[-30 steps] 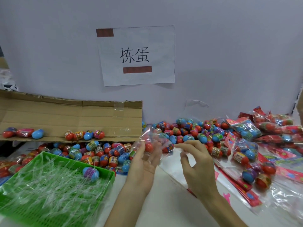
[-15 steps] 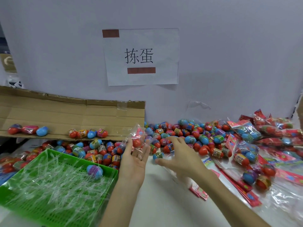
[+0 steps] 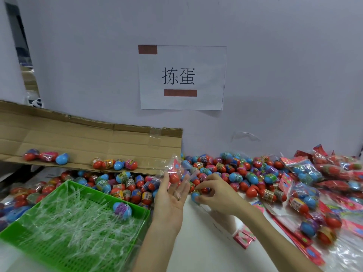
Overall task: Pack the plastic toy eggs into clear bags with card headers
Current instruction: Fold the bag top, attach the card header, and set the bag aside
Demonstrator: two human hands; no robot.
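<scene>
My left hand (image 3: 172, 199) pinched the clear bag (image 3: 176, 167) under its thumb; my right hand (image 3: 218, 195) curled its fingertips around a blue egg (image 3: 195, 196).

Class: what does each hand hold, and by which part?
The left hand holds the clear bag by its lower end, thumb pressing it to the fingers. The right hand grips a blue egg around its sides with its fingertips.

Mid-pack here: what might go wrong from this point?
The left hand holds the clear bag slackly, its mouth not plainly open, so the blue egg pinched by the right hand may miss and roll away. The right hand works against the loose egg pile; pulling back could knock neighbouring eggs across the table.
</scene>
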